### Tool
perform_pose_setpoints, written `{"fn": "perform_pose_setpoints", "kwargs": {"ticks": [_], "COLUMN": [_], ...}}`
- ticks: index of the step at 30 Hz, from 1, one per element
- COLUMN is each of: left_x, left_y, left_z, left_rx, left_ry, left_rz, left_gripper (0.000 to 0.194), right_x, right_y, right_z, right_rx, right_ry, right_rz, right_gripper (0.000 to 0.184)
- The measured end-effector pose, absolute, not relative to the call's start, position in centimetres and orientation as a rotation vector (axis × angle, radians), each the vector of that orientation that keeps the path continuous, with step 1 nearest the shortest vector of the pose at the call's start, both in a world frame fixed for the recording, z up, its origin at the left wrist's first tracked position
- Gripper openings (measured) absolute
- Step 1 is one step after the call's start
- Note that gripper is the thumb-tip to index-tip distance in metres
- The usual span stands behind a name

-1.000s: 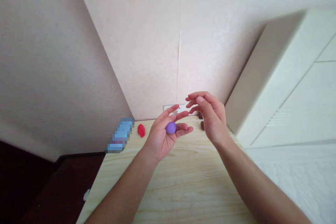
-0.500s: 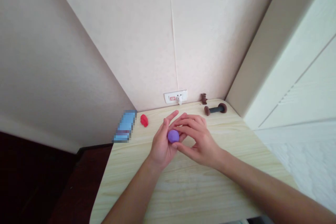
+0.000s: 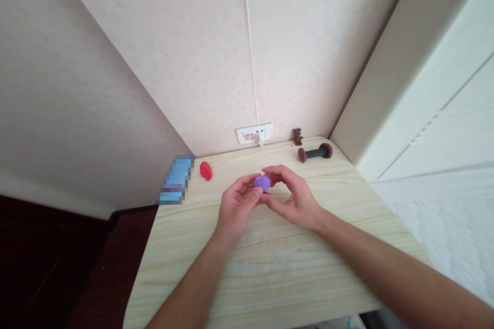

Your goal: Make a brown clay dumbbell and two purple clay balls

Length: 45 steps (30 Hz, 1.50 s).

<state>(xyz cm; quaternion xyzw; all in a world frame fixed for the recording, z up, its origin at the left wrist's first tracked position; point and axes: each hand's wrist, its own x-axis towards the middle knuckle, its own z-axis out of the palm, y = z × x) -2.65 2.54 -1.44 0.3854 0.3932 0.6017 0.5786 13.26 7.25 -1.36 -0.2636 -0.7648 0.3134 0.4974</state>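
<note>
Between my two hands, above the wood-grain tabletop (image 3: pixel 293 272), is a smooth purple ball of what looks like modelling clay (image 3: pixel 262 182). My left hand (image 3: pixel 236 205) pinches it from the left, thumb on the near side and fingers behind. From the right, my right hand (image 3: pixel 295 198) curls its thumb and fingers around the ball's other side; its fingertips meet the ball and the left fingers. A crumpled red lump (image 3: pixel 206 170), perhaps clay too, lies on the table beyond my left hand.
A small dumbbell-shaped object (image 3: pixel 315 152) with brown ends lies at the back right, near a little brown bear figure (image 3: pixel 297 136). A blurred blue item (image 3: pixel 176 180) rests at the left edge. A wall socket (image 3: pixel 253 134) with a white plug sits behind the table.
The ball has gone from resting in my open left palm to being held between the fingertips of both hands. My left thumb has closed onto it. The view has shifted slightly.
</note>
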Motion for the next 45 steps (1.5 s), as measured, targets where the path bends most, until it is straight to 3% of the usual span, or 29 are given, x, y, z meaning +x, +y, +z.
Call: {"fn": "perform_pose_setpoints", "kwargs": {"ticks": [4,8,13,17,26,33,38,45], "left_x": [-3.9,-6.9,-9.0,-8.8,-6.5,-5.1,-5.2,-5.2], "left_y": [2.6,3.7,4.8,4.4,4.4,4.0,4.3,4.3], "left_z": [-1.2,-0.7,-0.9,-1.5,-1.5,-0.7,-1.1,-1.0], "left_rx": [1.088,1.317,1.408,1.468,1.137,0.635,0.462,0.398], "left_ry": [1.047,1.526,1.683,1.625,1.276,0.929,0.948,0.983], "left_rz": [1.454,1.701,1.371,1.138,1.215,1.295,1.332,1.334], "left_gripper": [0.031,0.025,0.03,0.047,0.025,0.021,0.046,0.056], "right_x": [13.2,13.2,13.1,13.1,13.2,13.2,13.3,13.4], "right_y": [7.4,8.5,10.0,10.5,10.7,10.8,10.6,10.6], "right_z": [-1.7,-2.6,-4.0,-4.4,-4.8,-4.6,-4.3,-4.3], "right_rx": [-0.665,-0.867,-0.99,-0.972,-0.992,-1.02,-1.039,-1.035], "right_ry": [-1.839,-1.607,-1.543,-1.577,-1.578,-1.581,-1.591,-1.585], "right_rz": [0.858,1.043,1.133,1.155,1.176,1.177,1.177,1.198], "right_gripper": [0.032,0.027,0.034,0.046,0.039,0.041,0.041,0.037]}}
